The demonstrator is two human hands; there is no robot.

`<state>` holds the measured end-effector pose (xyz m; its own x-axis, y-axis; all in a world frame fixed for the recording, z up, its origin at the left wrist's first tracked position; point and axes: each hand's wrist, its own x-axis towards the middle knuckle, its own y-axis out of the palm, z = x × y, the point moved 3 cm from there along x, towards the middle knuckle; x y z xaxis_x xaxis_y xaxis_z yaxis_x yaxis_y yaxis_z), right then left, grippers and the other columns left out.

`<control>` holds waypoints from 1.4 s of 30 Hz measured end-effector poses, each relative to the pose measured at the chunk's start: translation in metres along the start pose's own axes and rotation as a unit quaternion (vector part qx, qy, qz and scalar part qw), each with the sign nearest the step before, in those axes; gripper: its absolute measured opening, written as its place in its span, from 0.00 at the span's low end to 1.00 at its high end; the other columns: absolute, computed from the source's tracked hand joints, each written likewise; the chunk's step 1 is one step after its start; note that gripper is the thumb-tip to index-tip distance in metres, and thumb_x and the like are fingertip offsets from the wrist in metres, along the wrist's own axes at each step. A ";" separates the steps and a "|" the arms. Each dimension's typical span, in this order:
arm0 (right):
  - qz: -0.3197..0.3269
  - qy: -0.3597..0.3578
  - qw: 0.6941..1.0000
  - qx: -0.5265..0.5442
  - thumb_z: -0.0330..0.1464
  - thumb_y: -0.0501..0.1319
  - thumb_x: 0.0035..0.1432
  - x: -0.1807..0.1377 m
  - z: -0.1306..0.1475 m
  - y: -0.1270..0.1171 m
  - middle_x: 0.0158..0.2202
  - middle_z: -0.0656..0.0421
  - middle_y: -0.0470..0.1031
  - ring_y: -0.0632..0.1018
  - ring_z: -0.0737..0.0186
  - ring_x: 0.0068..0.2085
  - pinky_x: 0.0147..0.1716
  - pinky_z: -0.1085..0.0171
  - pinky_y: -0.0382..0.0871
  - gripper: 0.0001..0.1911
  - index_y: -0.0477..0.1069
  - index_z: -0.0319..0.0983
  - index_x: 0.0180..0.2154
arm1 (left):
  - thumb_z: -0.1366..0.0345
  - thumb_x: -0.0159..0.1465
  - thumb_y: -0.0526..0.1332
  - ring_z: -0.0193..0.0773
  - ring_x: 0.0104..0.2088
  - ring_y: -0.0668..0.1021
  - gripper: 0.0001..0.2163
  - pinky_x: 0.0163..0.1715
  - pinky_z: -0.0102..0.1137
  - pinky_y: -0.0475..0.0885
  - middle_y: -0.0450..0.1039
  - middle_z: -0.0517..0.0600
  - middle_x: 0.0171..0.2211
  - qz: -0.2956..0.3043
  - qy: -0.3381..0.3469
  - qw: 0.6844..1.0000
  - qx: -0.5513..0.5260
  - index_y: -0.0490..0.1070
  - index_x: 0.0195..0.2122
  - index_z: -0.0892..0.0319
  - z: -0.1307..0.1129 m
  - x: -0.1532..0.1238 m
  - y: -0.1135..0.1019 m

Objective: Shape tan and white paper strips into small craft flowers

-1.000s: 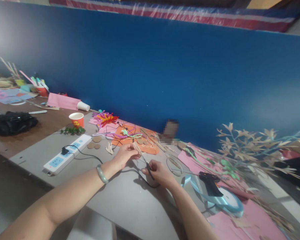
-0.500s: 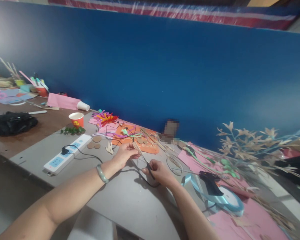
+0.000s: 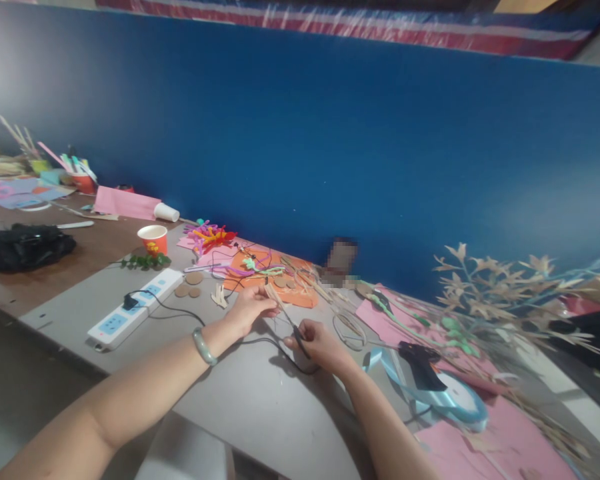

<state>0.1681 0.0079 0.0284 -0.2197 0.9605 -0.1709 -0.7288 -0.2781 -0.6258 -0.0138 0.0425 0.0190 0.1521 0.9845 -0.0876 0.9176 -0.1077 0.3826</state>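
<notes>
My left hand (image 3: 250, 308) pinches a thin tan strip (image 3: 276, 298) just above the grey table (image 3: 260, 400). A green bangle (image 3: 203, 348) sits on that wrist. My right hand (image 3: 319, 344) is closed round small black-handled scissors (image 3: 297, 332), whose blades point up toward the strip. A black cable (image 3: 260, 343) runs across the table under both hands.
A white power strip (image 3: 130, 313) lies to the left, with a red paper cup (image 3: 153, 239) behind it. Coloured pipe cleaners (image 3: 211, 235), orange paper (image 3: 280, 280), a blue ribbon roll (image 3: 450, 400) with a black glue gun (image 3: 420, 367), and dried tan branches (image 3: 500, 300) crowd the right. A blue partition (image 3: 330, 133) backs the table.
</notes>
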 end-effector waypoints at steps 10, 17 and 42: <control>-0.012 -0.009 1.000 0.008 0.44 0.66 0.40 0.004 -0.008 -0.001 0.15 0.67 0.60 0.61 0.70 0.20 0.19 0.70 0.51 0.20 0.59 0.40 0.20 | 0.69 0.48 0.67 0.34 0.23 0.78 0.08 0.28 0.28 0.75 0.76 0.51 0.23 -0.001 -0.001 1.000 0.006 0.69 0.27 0.63 -0.002 0.000 0.000; -0.011 -0.022 0.999 0.029 0.44 0.66 0.40 0.008 -0.015 0.000 0.14 0.66 0.60 0.61 0.71 0.19 0.17 0.70 0.50 0.21 0.57 0.40 0.18 | 0.68 0.48 0.68 0.33 0.24 0.78 0.09 0.27 0.27 0.74 0.75 0.50 0.23 -0.002 -0.003 1.000 0.018 0.69 0.26 0.64 0.000 0.001 -0.001; -0.032 -0.007 0.999 -0.011 0.46 0.65 0.41 0.003 -0.004 0.002 0.15 0.66 0.60 0.60 0.70 0.20 0.18 0.69 0.48 0.22 0.57 0.40 0.18 | 0.71 0.47 0.69 0.33 0.23 0.77 0.09 0.26 0.27 0.72 0.73 0.51 0.22 0.056 -0.044 0.997 0.024 0.68 0.26 0.65 0.006 -0.007 0.009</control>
<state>0.1688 0.0106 0.0233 -0.1821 0.9761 -0.1185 -0.7275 -0.2148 -0.6516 -0.0043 0.0339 0.0174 0.2836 0.9503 -0.1285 0.9093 -0.2240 0.3508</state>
